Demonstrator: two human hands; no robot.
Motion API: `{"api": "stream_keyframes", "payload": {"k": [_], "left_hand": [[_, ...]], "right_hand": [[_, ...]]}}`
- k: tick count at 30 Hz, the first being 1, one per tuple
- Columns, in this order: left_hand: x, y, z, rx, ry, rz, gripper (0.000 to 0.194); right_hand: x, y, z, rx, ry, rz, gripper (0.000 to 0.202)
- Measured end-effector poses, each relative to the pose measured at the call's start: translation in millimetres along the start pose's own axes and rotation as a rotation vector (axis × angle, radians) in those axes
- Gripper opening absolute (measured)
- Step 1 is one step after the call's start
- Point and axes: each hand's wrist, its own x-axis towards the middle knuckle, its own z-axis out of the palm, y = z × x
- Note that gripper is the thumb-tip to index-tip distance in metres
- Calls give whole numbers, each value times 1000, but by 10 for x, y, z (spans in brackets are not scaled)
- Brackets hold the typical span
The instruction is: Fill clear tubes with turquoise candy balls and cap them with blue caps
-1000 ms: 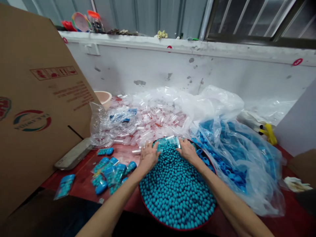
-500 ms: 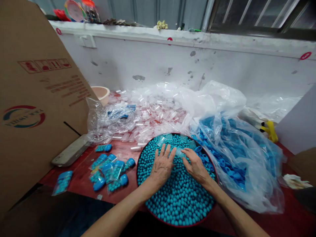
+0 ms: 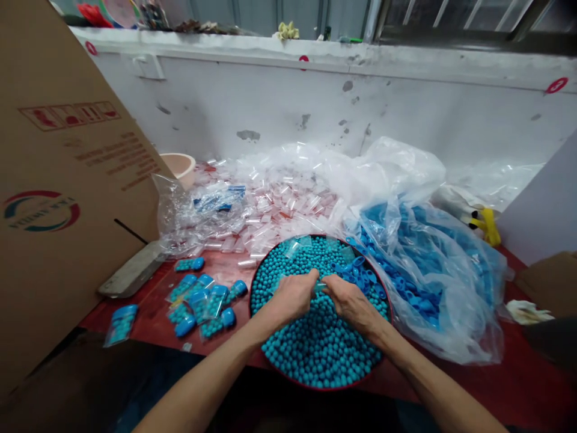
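Observation:
A round tub (image 3: 390, 319) with a dark red rim is filled with small turquoise balls (image 3: 324, 361). Over its middle, my left hand (image 3: 293, 296) and my right hand (image 3: 350, 302) meet with fingers closed. Between their fingertips they pinch a small clear plastic case (image 3: 320, 288), mostly hidden by the fingers. Blue caps (image 3: 360, 274) lie on the balls at the tub's right side, just beyond my right hand. A few more clear cases (image 3: 298, 245) rest on the balls at the far rim.
Filled, blue-capped cases (image 3: 198, 304) lie on the red table (image 3: 157, 313) at left. Many clear cases (image 3: 288, 204) are heaped behind the tub. A plastic bag of blue caps (image 3: 406, 240) sits at right, a large cardboard box (image 3: 76, 168) at left, a white wall (image 3: 216, 102) behind.
Both hands have gone from spread fingers over the balls to closed fingertips, brought together on the clear case. The whole view has shifted slightly.

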Motion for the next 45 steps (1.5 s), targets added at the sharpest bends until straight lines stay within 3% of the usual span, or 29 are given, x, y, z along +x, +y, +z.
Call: {"api": "stream_keyframes", "payload": {"k": [3,6,9,13,16,19,21,24,26,28,31,35,38,41,45], "left_hand": [[-156,-50,29,-53,-116,41,17],[-322,-167,94,6,-66,-101,19],[-459,-253,111,-124,11,-169,18],[-541,-127,245,-202,188,-26,15],[-543,26,487,-189,162,58,26],[-532,82,661,-200,97,-2,26],[-523,89,683,-204,73,-30,34],[-501,128,637,-160,41,-83,48],[-489,174,620,-105,11,-131,44],[-494,204,642,-89,3,-156,40],[-532,181,705,-181,72,-199,39],[-534,101,706,-370,229,-187,37],[-459,73,658,-519,252,-122,37],[-396,60,631,-622,209,-114,43],[-411,43,605,-546,140,-145,61]], "right_hand": [[-98,-36,13,72,-82,21,15],[-212,60,-64,92,-70,106,16],[-287,169,-150,51,-42,202,16],[-267,70,-50,-4,-186,95,17],[-223,-87,111,71,-209,72,18],[-188,-155,147,182,-278,27,21],[-121,-159,96,179,-328,8,25],[109,-173,45,-3,-285,31,25],[317,-188,93,-125,-266,23,29],[498,-175,192,-196,-326,0,37],[598,-60,314,-203,-367,16,27],[420,129,279,55,-142,75,10],[205,115,220,293,-24,132,9],[7,20,242,365,-68,109,16],[-137,-5,249,180,-207,33,21]]}}
